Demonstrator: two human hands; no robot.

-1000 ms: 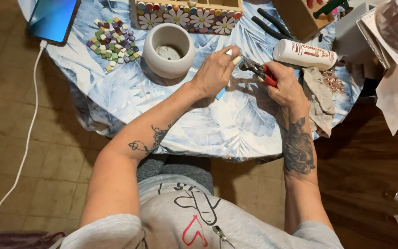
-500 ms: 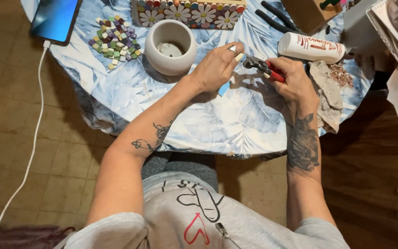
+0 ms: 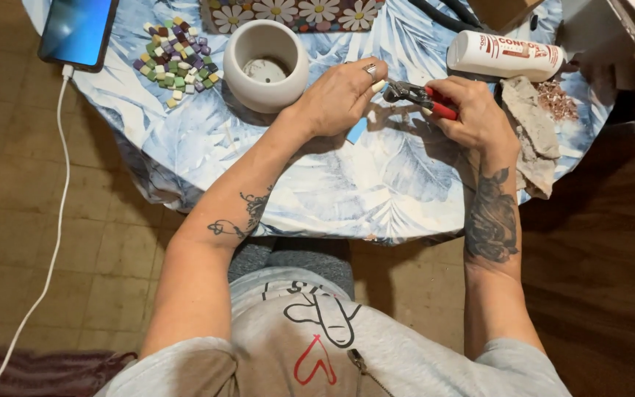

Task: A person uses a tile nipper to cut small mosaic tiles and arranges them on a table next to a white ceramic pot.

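I see my right hand (image 3: 472,114) clenched around the red handles of a pair of nippers (image 3: 419,94), with the dark metal head pointing left toward my left hand (image 3: 339,95). My left hand is curled, its fingertips (image 3: 378,85) pinching something small right at the nippers' head; the piece itself is too small for me to make out. Both hands hover over the table (image 3: 317,184), which has a blue leaf-print cloth.

Just left of my left hand stands a white pot (image 3: 266,65), upright and open. Further left lies a pile of coloured tiles (image 3: 176,51), and beyond it a phone (image 3: 79,29) with a white cable (image 3: 56,206) running down off the edge. A white bottle (image 3: 505,55) lies on its side just above my right hand, and a grey rag (image 3: 531,132) sits beside that wrist.
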